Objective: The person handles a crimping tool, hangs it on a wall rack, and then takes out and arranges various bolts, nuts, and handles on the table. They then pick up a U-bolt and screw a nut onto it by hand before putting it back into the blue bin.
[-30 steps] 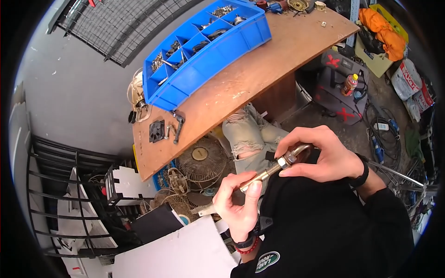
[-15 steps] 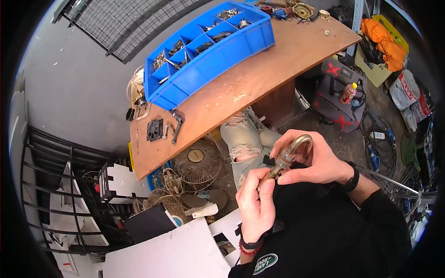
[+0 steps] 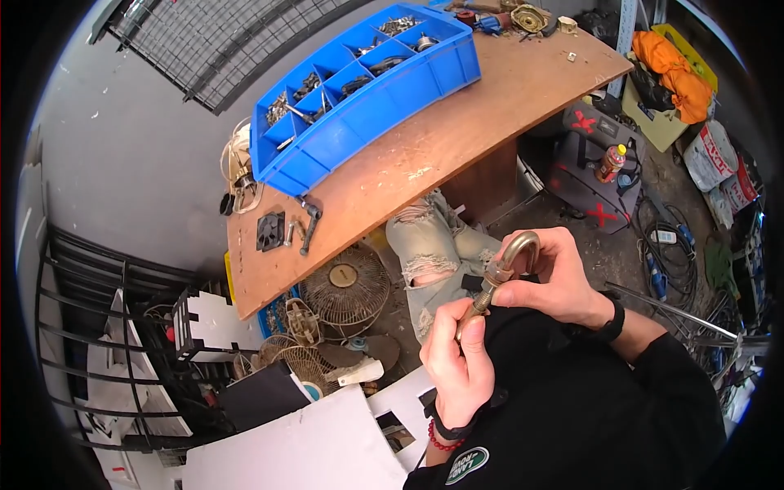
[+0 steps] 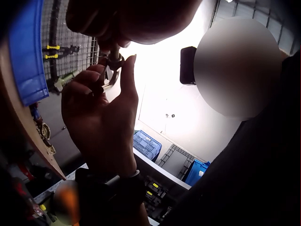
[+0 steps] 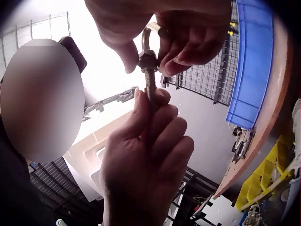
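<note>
A metal hook bolt (image 3: 521,245) with a curved end, a nut and a threaded shank is held between both hands, above the lap. The left hand (image 3: 459,359) pinches the lower shank between thumb and curled fingers. At the nut, the right hand (image 3: 555,282) grips with thumb and fingers, the curved end rising beside it. In the right wrist view the nut (image 5: 147,61) sits below the bend, with bare thread between it and the left hand (image 5: 146,146). The left wrist view shows the right hand (image 4: 101,117) around the dark, partly hidden hook.
A blue divided bin (image 3: 367,106) of small hardware stands on the wooden table (image 3: 425,167). Near the table's left end lie a black square fan (image 3: 271,231), bolts and a dark handled tool (image 3: 309,224). Fans (image 3: 345,278) and a white board (image 3: 302,433) are below.
The hook bolt has swung more upright, its curved end now raised. The left hand has moved right and closer to the right hand, which has shifted its hold around the nut.
</note>
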Tool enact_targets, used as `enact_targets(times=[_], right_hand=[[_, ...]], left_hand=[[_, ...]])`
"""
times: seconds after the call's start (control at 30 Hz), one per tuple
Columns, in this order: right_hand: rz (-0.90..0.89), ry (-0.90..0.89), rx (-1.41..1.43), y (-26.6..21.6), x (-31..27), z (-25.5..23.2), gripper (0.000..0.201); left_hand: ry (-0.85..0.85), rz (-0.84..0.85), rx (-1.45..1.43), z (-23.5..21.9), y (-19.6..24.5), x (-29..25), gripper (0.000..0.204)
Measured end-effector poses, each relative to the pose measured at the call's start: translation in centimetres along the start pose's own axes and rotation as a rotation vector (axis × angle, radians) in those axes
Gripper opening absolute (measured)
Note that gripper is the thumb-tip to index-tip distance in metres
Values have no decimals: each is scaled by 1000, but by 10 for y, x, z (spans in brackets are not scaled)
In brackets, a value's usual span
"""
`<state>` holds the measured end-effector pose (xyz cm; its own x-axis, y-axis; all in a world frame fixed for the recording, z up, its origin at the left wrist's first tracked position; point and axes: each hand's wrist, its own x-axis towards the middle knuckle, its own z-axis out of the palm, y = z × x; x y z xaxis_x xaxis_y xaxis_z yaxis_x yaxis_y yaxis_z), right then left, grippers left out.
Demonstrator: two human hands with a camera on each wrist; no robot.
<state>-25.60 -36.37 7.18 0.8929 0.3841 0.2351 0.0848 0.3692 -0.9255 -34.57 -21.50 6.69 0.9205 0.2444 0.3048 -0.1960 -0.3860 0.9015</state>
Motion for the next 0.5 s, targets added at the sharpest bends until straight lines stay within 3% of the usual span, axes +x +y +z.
enact_targets(times=[0.3,0.5], right_hand=[[-61,62,13,13,-5,1,22],[-18,-125,23,6,2,-10,23]], left_hand=[[-57,-41,-93,5,-5,-4,20],[-240,-275,-589,2,-8,-5,33]])
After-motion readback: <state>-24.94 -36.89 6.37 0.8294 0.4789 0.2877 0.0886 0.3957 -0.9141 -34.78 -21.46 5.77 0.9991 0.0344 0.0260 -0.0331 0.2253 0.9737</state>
